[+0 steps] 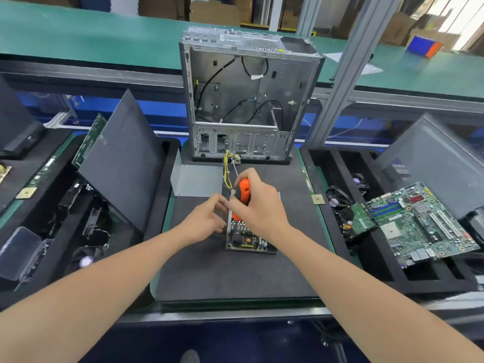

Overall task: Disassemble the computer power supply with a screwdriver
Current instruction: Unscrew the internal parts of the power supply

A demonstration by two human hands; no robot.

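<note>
Right hand (259, 208) around orange screwdriver (244, 190)

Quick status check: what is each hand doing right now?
Left hand: open, fingers loose beside the power supply board, holding nothing.
Right hand: closed around the orange screwdriver.

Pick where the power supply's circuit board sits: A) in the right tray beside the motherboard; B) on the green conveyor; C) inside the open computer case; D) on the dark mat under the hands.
D: the circuit board lies on the dark mat in front of the computer case, just below the right hand gripping the orange screwdriver.
</note>
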